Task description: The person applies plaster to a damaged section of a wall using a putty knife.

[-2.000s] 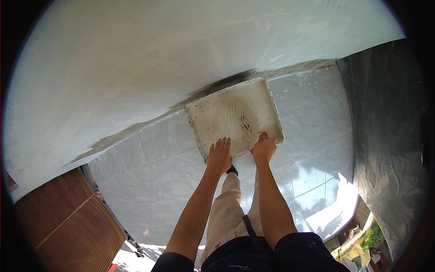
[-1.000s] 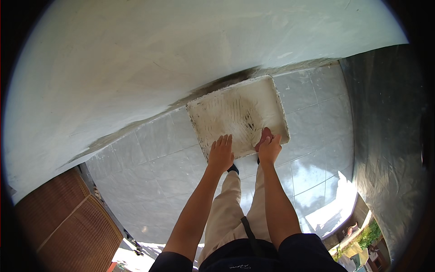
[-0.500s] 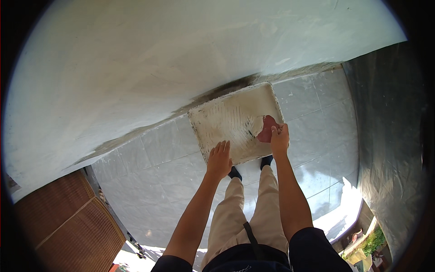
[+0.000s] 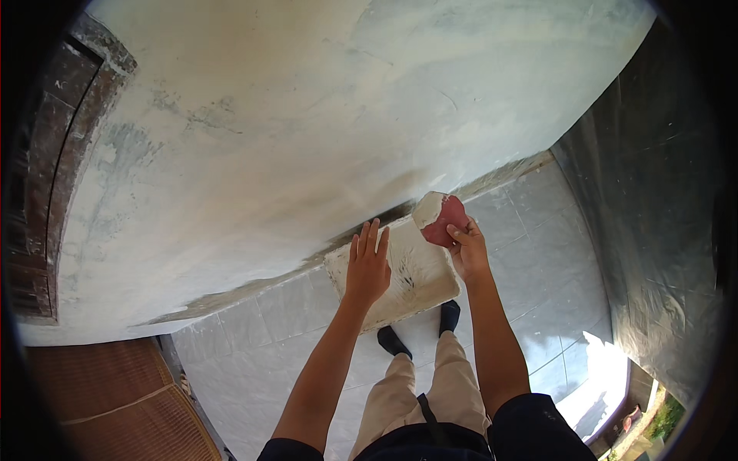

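Note:
A flat red putty spreader (image 4: 450,219), its far edge coated with off-white paste, is pinched in my right hand (image 4: 470,247). It is raised in front of the plastered wall (image 4: 292,138); whether it touches the wall I cannot tell. My left hand (image 4: 369,265) is held flat with fingers stretched out, and nothing is in it. It covers part of the shallow tray (image 4: 442,286), which lies at the wall's foot and is smeared with off-white paste. A dark, scraped patch shows in the paste.
Grey floor tiles (image 4: 269,330) surround the tray, with my feet in dark socks (image 4: 394,342) close to its near edge. A dark plastic sheet (image 4: 653,192) hangs at the right. A brown woven mat (image 4: 115,392) is at the lower left, a dark wooden frame (image 4: 73,177) at the upper left.
The spreader has risen from the tray with a lump of paste on its edge. My left hand has lifted from the tray's near edge toward the wall. The view has tilted up the wall.

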The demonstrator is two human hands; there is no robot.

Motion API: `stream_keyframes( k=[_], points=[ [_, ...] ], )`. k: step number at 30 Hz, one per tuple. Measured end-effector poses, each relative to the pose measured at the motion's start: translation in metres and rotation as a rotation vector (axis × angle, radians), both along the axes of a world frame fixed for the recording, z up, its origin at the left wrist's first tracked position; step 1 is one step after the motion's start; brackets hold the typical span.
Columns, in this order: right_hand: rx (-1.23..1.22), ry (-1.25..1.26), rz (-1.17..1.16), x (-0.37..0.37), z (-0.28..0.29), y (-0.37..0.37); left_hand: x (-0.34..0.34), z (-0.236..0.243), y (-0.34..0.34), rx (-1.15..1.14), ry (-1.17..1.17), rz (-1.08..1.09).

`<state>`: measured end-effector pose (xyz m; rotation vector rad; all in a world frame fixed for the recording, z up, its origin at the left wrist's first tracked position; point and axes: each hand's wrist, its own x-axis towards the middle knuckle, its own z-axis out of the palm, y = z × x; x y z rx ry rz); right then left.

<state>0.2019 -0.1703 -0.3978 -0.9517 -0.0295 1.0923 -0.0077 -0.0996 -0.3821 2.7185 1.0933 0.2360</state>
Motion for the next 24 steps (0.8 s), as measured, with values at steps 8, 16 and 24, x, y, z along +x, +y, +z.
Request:
stream_keyframes(
  k=[8, 16, 24],
  points=[
    [0.339, -0.013, -0.019, 0.038, 0.113, 0.029, 0.051, 0.116, 0.041, 0.344, -0.137, -0.078],
    [0.583, -0.142, -0.021, 0.058, 0.222, 0.051, 0.073, 0.230, 0.072, 0.624, -0.197, -0.139],
    [0.551, -0.640, -0.117, 0.038, 0.313, 0.055, 0.065, 0.330, 0.097, 0.856, -0.251, -0.105]
  ],
)
